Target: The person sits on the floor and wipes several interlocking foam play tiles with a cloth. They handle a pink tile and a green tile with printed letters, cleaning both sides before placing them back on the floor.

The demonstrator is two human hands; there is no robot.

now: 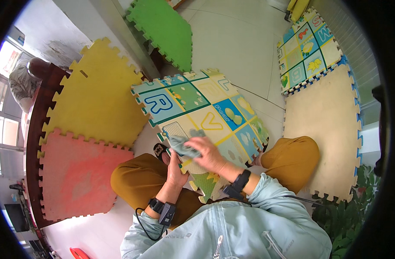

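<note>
A foam puzzle mat tile (204, 111) printed with letters, fruit and coloured squares lies tilted across my lap, between my knees. Its edges have interlocking teeth. My right hand (208, 155) presses a grey-green cloth (183, 145) onto the printed face, near the left edge; the hand and cloth are slightly blurred. At that same left edge, my left hand (177, 171) grips the tile, thumb up along the rim. Part of the left hand's fingers is hidden beneath the tile.
Yellow (100, 97) and red (84, 174) foam tiles lean at the left, a green tile (165, 32) beyond. On the right stand a beige tile (320, 129) and another printed tile (309, 51). Leafy plants (346, 213) fill the lower right; a red object (78, 253) lies lower left.
</note>
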